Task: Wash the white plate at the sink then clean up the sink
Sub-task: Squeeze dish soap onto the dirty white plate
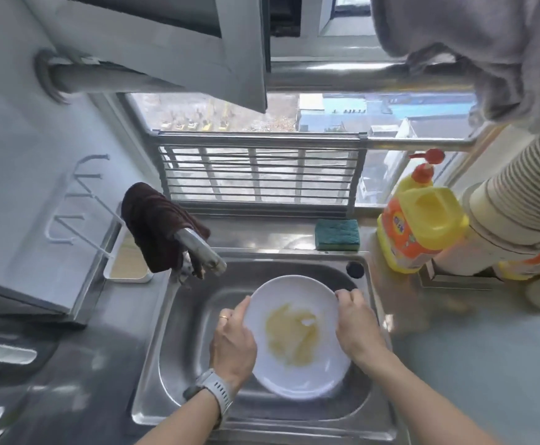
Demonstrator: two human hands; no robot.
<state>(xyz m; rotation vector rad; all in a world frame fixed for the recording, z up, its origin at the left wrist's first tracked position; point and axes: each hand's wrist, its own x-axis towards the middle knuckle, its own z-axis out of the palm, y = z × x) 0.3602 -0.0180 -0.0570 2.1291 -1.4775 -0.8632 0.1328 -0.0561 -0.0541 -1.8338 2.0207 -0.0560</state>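
A: Steel table [474,364], a window with a barred metal rack [259,175] behind, and a stainless steel sink [178,348].

B: And the hands?

A: Left hand [233,345] and right hand [355,322] each grip an edge of the round white plate [297,377], yellow-smeared, over the basin.

B: Surroundings?

A: Green sponge [337,234] on the back ledge, yellow-orange detergent bottle [418,226] right. A brown cloth [154,223] drapes the tap [203,248], hiding its base; fingertips under the plate are unseen.

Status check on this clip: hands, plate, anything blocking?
Left hand and right hand grip white plate by opposite rims over sink. Yellow residue on plate. Faucet dry, nothing blocking.
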